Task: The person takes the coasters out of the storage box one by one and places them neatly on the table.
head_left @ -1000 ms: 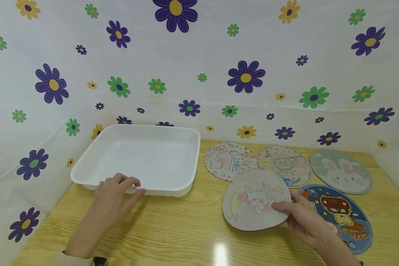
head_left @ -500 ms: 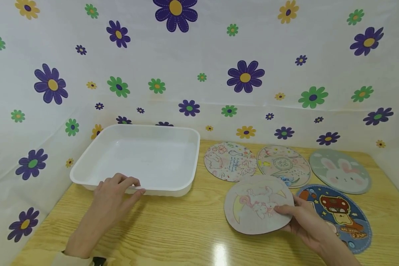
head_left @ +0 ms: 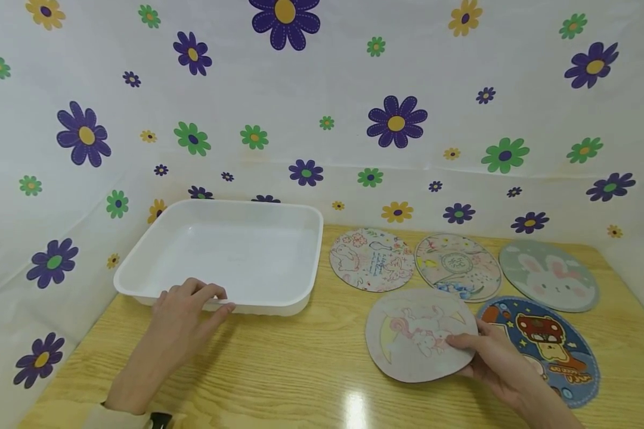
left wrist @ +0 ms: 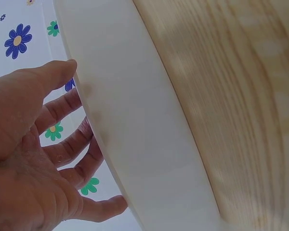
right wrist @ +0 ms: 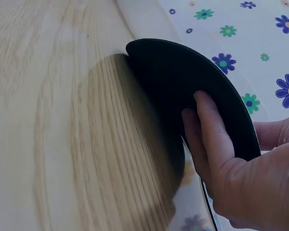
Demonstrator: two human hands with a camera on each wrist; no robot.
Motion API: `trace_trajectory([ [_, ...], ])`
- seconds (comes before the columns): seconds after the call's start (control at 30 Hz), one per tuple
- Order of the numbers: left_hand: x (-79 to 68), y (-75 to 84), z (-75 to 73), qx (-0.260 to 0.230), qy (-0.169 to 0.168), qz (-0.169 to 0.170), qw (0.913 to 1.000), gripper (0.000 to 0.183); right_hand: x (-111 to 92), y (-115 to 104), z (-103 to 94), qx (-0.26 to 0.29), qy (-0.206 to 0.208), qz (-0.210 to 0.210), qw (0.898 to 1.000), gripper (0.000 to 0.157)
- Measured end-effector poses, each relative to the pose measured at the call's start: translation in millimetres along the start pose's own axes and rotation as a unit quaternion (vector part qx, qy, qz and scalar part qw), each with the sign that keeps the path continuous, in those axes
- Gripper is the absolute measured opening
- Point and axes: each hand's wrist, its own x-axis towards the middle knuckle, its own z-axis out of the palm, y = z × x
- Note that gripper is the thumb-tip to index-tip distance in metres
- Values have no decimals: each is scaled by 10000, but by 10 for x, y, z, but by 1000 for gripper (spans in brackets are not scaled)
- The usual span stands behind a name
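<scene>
In the head view, my right hand (head_left: 496, 360) pinches a pale round mouse pad (head_left: 413, 339) by its right edge, thumb on the printed face with its yellow moon and pink figures. The pad's underside (right wrist: 178, 86) shows black in the right wrist view, with my fingers (right wrist: 214, 130) spread against it. It is tilted above the table. My left hand (head_left: 179, 322) holds the near rim of a white plastic tray (head_left: 236, 256), fingers hooked over the edge. In the left wrist view the thumb and fingertips (left wrist: 118, 204) meet the tray's rim.
Behind the held pad lie a flowered pad with a rabbit (head_left: 372, 260), a pink flowered pad (head_left: 458, 267) and a grey-green rabbit pad (head_left: 550, 276). A dark blue bear pad (head_left: 558, 351) lies partly behind my right hand. A flower-print cloth (head_left: 333, 77) surrounds the wooden table (head_left: 279, 369).
My right hand has brought the held mouse pad slightly toward me and to the right, uncovering more of the pink flowered pad. The left hand and tray have stayed put.
</scene>
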Motion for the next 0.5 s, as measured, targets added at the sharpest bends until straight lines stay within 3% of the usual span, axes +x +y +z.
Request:
trace_trajectory([
  [0.5, 2, -6, -1, -12, -70, -36, 10000, 13, 32, -74, -50, -988, 388, 135, 9943, 76],
])
